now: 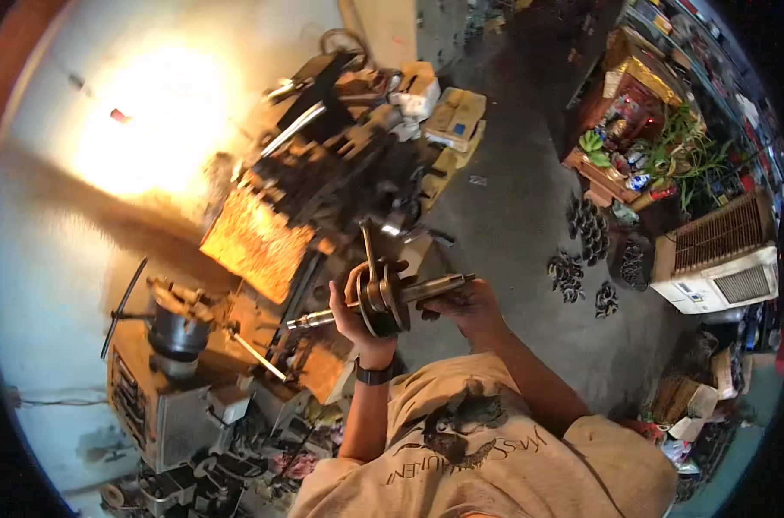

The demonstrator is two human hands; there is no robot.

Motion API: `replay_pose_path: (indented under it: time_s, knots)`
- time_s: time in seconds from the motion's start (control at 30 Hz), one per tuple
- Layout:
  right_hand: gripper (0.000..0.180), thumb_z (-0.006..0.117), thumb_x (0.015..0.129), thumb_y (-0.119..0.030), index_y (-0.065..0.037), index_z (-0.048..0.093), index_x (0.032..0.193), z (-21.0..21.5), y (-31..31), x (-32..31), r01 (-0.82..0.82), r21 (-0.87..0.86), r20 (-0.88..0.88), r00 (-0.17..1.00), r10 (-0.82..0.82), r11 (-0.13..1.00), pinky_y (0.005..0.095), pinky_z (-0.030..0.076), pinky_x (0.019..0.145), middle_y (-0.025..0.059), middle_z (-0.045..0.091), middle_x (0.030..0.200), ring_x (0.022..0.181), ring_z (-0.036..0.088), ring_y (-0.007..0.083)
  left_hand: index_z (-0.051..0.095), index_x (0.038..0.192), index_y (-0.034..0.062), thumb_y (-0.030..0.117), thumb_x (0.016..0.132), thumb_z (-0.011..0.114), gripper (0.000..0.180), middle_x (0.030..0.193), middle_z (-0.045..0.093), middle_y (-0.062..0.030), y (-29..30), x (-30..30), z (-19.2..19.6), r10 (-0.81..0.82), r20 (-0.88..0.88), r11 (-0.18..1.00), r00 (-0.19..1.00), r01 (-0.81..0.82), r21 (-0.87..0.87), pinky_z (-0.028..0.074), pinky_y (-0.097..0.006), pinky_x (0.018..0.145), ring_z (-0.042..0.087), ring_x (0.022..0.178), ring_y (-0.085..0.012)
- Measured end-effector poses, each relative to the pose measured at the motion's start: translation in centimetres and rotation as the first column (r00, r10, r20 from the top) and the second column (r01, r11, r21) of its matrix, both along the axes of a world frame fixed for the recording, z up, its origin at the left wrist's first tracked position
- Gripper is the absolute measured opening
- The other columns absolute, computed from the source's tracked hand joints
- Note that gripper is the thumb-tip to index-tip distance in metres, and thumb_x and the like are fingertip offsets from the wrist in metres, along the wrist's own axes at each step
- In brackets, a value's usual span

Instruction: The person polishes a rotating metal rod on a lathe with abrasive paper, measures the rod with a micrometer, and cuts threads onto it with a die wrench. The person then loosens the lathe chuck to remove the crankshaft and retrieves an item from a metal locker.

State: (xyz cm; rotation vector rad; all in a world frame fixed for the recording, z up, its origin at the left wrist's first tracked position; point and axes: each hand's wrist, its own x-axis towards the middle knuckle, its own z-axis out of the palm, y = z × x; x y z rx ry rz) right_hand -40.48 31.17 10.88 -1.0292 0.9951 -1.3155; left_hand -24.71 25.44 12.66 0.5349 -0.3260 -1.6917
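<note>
Both hands grip a crankshaft [383, 298] chest-high over the floor [504, 216]: left hand [350, 304] wrapped round the web w/ rod up, right hand [461, 302] closed on the shaft end, prob. keeping it level, beside a lathe [185, 363]

Grey concrete floor [513, 216], sunlit wall [159, 121]

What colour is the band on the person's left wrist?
The wrist band is black, seen in the head view, below the left hand.
</note>
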Motion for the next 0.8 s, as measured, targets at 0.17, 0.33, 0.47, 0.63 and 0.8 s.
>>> replay_pose_path:
  time_s: [0.17, 0.33, 0.47, 0.63, 0.8]
  knots:
    - [0.016, 0.063, 0.086, -0.008, 0.005, 0.066, 0.095, -1.4, 2.8, -17.8, 0.353, 0.142, -0.251, 0.917, -0.311, 0.925, 0.0290, 0.053, 0.067, 0.0106, 0.068, 0.085, 0.076, 0.064, 0.0133, 0.055, 0.113, -0.0022, 0.048, 0.092, 0.039, 0.056, 0.103, 0.064, -0.0159, -2.3, -14.2, -3.5, -0.212, -0.089, 0.975, 0.973, 0.216, 0.042, 0.053, -0.034, 0.077, 0.064, 0.088, -0.0250]
    - [0.018, 0.064, 0.086, -0.010, 0.005, 0.066, 0.095, -1.5, 3.9, -35.5, 0.660, 0.085, -0.285, 0.734, -0.617, 0.746, 0.0287, 0.051, 0.066, 0.0097, 0.068, 0.081, 0.070, 0.062, 0.0141, 0.056, 0.113, -0.0038, 0.049, 0.090, 0.042, 0.059, 0.109, 0.063, -0.0173, -5.6, -28.5, -1.2, -0.471, -0.092, 0.874, 0.877, 0.479, 0.088, 0.052, -0.036, 0.081, 0.063, 0.094, -0.0292]
    - [0.019, 0.064, 0.086, -0.011, 0.006, 0.066, 0.093, -0.8, -2.8, -44.4, 0.705, 0.053, -0.346, 0.677, -0.650, 0.707, 0.0284, 0.050, 0.067, 0.0098, 0.067, 0.080, 0.069, 0.061, 0.0138, 0.057, 0.113, 0.0017, 0.040, 0.092, 0.048, 0.045, 0.104, 0.065, -0.0152, -10.1, -36.5, 0.1, -0.464, -0.140, 0.881, 0.875, 0.472, 0.026, 0.053, -0.036, 0.080, 0.064, 0.091, -0.0261]
    - [0.023, 0.065, 0.087, -0.021, 0.001, 0.067, 0.092, -1.7, -15.7, -51.7, 0.415, 0.057, -0.501, 0.799, -0.333, 0.908, 0.0296, 0.048, 0.069, 0.0095, 0.067, 0.082, 0.074, 0.060, 0.0142, 0.059, 0.108, 0.0041, 0.042, 0.088, 0.053, 0.043, 0.102, 0.065, -0.0092, -18.3, -43.0, -2.2, -0.463, -0.252, 0.878, 0.850, 0.479, 0.003, 0.054, -0.034, 0.071, 0.065, 0.085, -0.0222]
    - [0.024, 0.064, 0.087, -0.023, 0.001, 0.067, 0.089, -2.1, -33.4, -61.2, 0.209, -0.112, -0.636, 0.736, -0.232, 0.972, 0.0286, 0.047, 0.068, 0.0082, 0.066, 0.080, 0.073, 0.059, 0.0124, 0.060, 0.108, 0.0006, 0.041, 0.085, 0.053, 0.047, 0.103, 0.065, -0.0115, -31.3, -50.8, -8.5, -0.343, -0.444, 0.930, 0.827, 0.366, -0.038, 0.053, -0.034, 0.074, 0.064, 0.088, -0.0254]
